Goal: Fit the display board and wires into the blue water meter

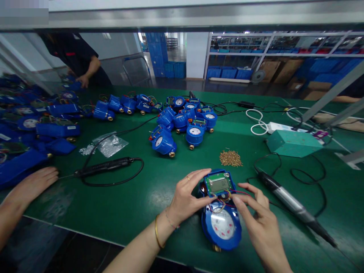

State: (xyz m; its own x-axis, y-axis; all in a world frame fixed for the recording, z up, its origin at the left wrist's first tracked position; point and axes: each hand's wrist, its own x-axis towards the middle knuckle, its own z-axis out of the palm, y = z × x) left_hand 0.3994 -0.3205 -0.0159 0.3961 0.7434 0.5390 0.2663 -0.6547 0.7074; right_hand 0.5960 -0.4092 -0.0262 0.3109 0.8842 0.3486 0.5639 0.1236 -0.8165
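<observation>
two hands are seen low at centre frame on the green table [136, 204]. a blue water meter [222, 226] is laid flat near the front edge, dial up, between the two wrists. a display module [219, 183] with a grey screen is propped at the meter's far end, joined to it by thin red and yellow wires. the left hand [186, 199] is closed on the module's left edge, fingers curled over its top and thumb below. the right hand [258, 223] is set against the meter's right side, thumb and forefinger closed on the module's lower right corner by the wires. a small heap of brass screws [231, 158] is seen just beyond the module. an electric screwdriver [295, 207] is laid near the right hand, untouched. a second, black screwdriver [105, 167] is laid well to the left, beside a clear plastic bag [111, 144]. a cluster of blue meters [184, 121] is grouped further back. a co-worker's hand [32, 185] is rested flat at the left edge.
</observation>
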